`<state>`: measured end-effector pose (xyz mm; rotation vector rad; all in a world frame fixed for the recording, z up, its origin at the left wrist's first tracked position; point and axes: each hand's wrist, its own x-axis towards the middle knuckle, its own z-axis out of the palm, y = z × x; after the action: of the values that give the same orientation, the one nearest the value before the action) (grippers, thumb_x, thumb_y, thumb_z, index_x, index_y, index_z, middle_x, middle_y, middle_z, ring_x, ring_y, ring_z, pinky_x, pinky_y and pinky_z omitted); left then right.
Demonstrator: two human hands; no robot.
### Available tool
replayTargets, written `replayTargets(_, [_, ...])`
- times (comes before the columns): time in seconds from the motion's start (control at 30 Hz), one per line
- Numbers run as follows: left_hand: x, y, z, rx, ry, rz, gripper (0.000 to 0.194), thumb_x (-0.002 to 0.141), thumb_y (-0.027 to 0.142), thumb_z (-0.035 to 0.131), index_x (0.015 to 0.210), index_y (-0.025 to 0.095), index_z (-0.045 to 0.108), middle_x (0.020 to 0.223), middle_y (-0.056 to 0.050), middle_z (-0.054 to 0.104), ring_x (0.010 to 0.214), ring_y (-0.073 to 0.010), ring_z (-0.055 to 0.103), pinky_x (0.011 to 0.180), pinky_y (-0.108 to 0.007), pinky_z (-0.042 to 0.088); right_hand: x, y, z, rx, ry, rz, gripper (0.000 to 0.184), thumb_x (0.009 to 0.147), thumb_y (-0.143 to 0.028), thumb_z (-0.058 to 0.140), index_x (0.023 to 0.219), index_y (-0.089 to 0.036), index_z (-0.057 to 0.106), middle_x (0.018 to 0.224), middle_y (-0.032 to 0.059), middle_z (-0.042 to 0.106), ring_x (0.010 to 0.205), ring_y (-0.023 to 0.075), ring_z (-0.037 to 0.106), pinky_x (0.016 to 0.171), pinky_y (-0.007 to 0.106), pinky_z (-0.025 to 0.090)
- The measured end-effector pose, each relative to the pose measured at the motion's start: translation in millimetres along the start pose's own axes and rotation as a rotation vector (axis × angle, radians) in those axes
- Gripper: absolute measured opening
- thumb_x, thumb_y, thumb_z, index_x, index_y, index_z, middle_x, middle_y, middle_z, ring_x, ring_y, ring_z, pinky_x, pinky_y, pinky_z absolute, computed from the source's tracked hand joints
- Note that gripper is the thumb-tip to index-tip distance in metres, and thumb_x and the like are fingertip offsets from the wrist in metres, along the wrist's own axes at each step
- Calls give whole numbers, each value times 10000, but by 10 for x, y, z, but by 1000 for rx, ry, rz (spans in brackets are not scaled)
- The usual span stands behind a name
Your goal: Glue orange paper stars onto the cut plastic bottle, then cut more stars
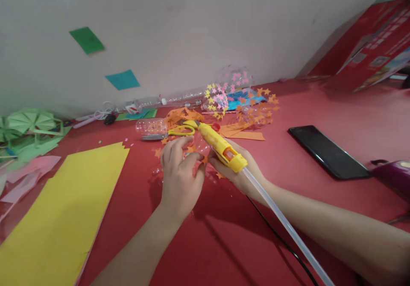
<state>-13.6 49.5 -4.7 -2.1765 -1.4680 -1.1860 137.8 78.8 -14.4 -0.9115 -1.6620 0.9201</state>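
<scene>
My right hand [245,166] is wrapped round a yellow glue gun [218,143], its nozzle pointing away from me to the upper left. A long clear glue stick [282,219] sticks out of the back of the gun. My left hand [181,175] has its thumb and forefinger curled together on a small orange star [205,160], close to my right fingertips. Beneath both hands lies a clear plastic piece dotted with orange stars [219,175], largely hidden by the left hand. Yellow-handled scissors [181,131] rest just beyond the fingers.
Yellow sheets [67,192] lie at the left, near green paper fans [30,123]. Star-covered clear plastic pieces [216,100], orange strips [243,133] and a clear bottle part [150,126] are along the back. A black phone [328,151] is at the right; a black cord [282,241] runs under my right arm.
</scene>
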Motion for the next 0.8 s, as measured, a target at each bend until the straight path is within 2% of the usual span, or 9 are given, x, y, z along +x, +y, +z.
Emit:
replayTargets(0.2, [1,3,-2,-1,-9,0,66,776,109,653,783,170,629,1165,-130,575,1154,-293,500,970,-490,415,-6,-24,25,48,3,5,108,794,-246,588,736,-232,498,707,-8,511,590,150,500,541,283,433])
replayTargets(0.37, [7,10,-7,-3,-9,-7,84,775,100,641,780,182,623,1164,-120,579,1156,-288,503,970,-493,418,-8,-61,15,-11,1,13,115,789,-233,574,723,-221,481,694,-11,521,571,137,492,530,267,419])
replayTargets(0.57, [2,9,0,-3,-15,-14,94,776,98,632,788,191,622,1172,-112,576,1162,-287,495,961,-495,424,3,-84,-5,-94,12,-54,133,783,-250,607,711,-208,503,753,9,537,685,166,535,626,289,433])
replayTargets(0.8, [7,13,-3,7,-16,-17,100,772,92,639,798,188,632,1168,-115,578,1159,-287,497,973,-497,410,13,-78,-13,-124,5,-94,123,801,-236,617,722,-193,533,777,18,540,705,171,552,634,285,439])
